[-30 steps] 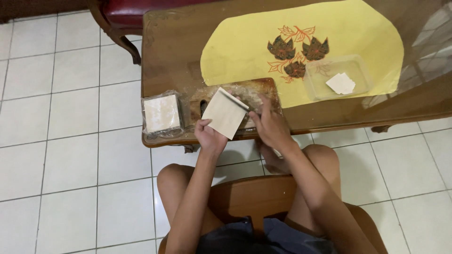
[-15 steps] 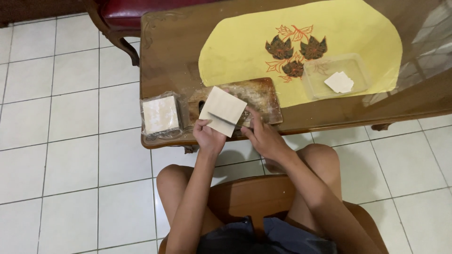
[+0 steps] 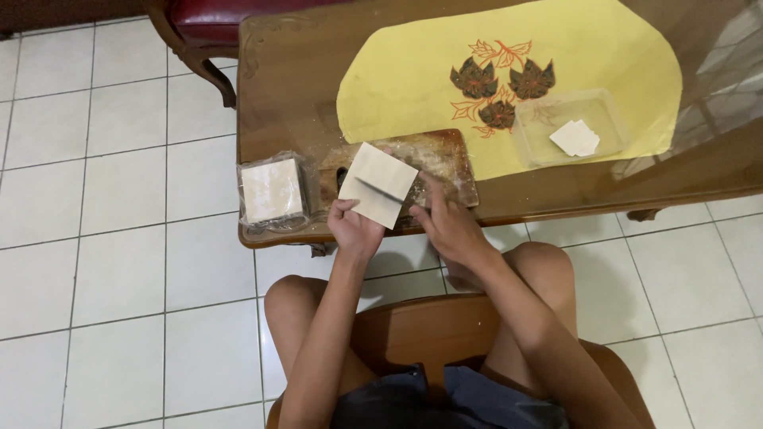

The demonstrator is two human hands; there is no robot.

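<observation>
The person sits on a wooden chair (image 3: 445,334) at the near edge of a wooden table (image 3: 286,95). The left hand (image 3: 354,229) pinches the lower corner of a small stack of pale square wrappers (image 3: 378,184), thumb on top and fingers beneath, so the stack juts up and away from the hand, tilted over the floured cutting board (image 3: 445,155). A dark gap runs across the stack (it seems to part into two layers, though the exact count of sheets cannot be told). The right hand (image 3: 447,222) hovers just right of the stack, fingers loosely curled and pointing toward its right edge; whether they touch it cannot be told.

One clear packet of wrappers (image 3: 273,191) lies on the table just left of the board, near the left hand but apart from it. One yellow placemat (image 3: 397,79) with three dark leaf shapes lies farther back. On its right part stands one clear shallow tray (image 3: 532,143) holding a single folded pale wrapper (image 3: 575,137), well apart from both hands.
</observation>
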